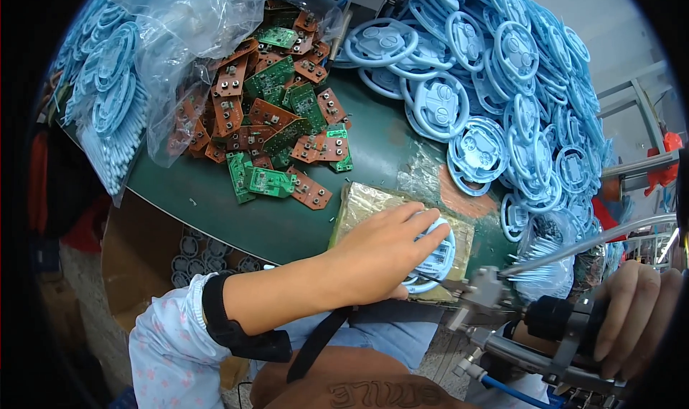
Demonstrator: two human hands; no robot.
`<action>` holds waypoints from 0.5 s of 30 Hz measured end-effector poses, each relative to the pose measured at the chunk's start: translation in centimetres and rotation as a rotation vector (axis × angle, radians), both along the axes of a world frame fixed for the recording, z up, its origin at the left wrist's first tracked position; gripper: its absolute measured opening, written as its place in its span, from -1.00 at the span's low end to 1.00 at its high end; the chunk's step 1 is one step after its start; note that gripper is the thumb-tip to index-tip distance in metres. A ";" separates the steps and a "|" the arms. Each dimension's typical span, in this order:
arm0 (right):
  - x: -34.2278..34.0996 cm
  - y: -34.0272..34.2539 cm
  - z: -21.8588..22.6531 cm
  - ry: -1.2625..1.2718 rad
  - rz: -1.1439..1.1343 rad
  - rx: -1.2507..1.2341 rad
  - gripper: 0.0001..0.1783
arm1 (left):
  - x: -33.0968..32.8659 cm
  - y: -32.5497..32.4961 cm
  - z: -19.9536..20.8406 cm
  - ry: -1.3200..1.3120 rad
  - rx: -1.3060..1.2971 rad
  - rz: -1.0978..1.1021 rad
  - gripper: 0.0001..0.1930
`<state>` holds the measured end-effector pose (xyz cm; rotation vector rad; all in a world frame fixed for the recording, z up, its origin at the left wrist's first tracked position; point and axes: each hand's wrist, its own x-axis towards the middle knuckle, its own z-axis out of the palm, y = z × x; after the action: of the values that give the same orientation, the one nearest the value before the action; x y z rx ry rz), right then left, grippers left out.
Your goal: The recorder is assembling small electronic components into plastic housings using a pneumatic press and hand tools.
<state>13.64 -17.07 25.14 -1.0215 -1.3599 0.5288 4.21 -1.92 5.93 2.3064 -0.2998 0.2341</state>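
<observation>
My left hand [379, 257] lies over a light blue plastic toy steering wheel [441, 257], fingers across its top and thumb at its near edge. It holds the wheel on a pad wrapped in clear tape [353, 207] at the table's front edge. My right hand [635, 316], at the far right, is wrapped around a power screwdriver [556, 319] with a black body, metal fittings and a hose. The driver's thin tip points left and reaches the near part of the wheel; whether it touches a screw is hidden.
Brown and green circuit boards [269, 125] lie heaped on the green table [194, 201] beside a clear plastic bag [194, 21]. Blue wheel parts pile up at right [517, 86] and far left [108, 86]. Below the left edge, a cardboard box [140, 255] holds more round parts.
</observation>
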 end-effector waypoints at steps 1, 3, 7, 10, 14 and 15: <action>2.1 -1.3 0.9 0.002 0.008 0.000 -0.36 | -0.3 0.1 0.1 0.002 0.000 0.008 -0.05; 7.3 -4.7 2.4 -0.135 0.496 -0.248 -0.93 | -0.4 0.1 -0.2 0.002 0.017 0.026 -0.05; -1.4 1.2 -0.7 0.140 -0.170 -0.128 -0.40 | 0.1 0.0 0.2 0.036 -0.004 0.008 -0.05; -0.3 0.6 -2.1 0.079 -0.175 -0.034 -0.68 | 0.2 -0.1 0.3 0.017 0.004 0.008 -0.05; -0.2 1.2 -2.0 0.106 -0.197 -0.018 -0.94 | -0.1 0.2 0.3 0.042 -0.010 0.000 -0.03; 0.6 0.6 -1.8 0.104 -0.146 -0.041 -0.91 | 0.0 0.3 0.3 0.085 -0.027 -0.016 -0.01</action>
<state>14.22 -16.43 23.35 -1.1021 -1.1773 0.4950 4.16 -1.64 6.26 2.2794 -0.2700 0.1309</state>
